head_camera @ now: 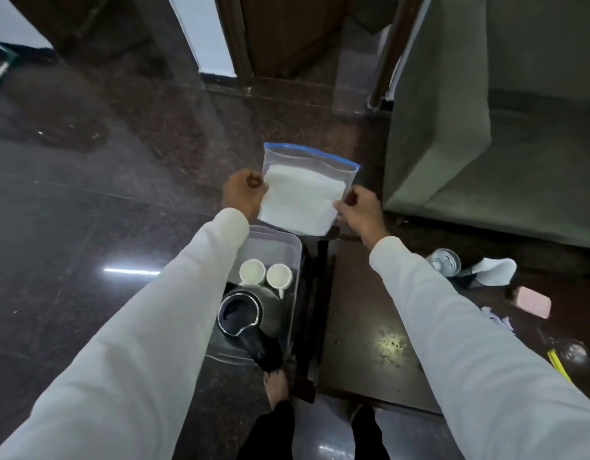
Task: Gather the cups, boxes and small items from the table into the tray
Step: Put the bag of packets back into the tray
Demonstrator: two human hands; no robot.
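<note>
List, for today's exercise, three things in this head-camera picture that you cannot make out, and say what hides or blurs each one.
1. Tray: its left side is hidden by the left sleeve, head view.
2. Zip bag, held by left hand and right hand: the white contents cannot be identified through the hazy plastic.
3. Yellow item on the table: mostly covered by the right sleeve, so unrecognisable.

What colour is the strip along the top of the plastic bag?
Blue, along the top edge of the plastic bag; it shows in the head view.
</note>
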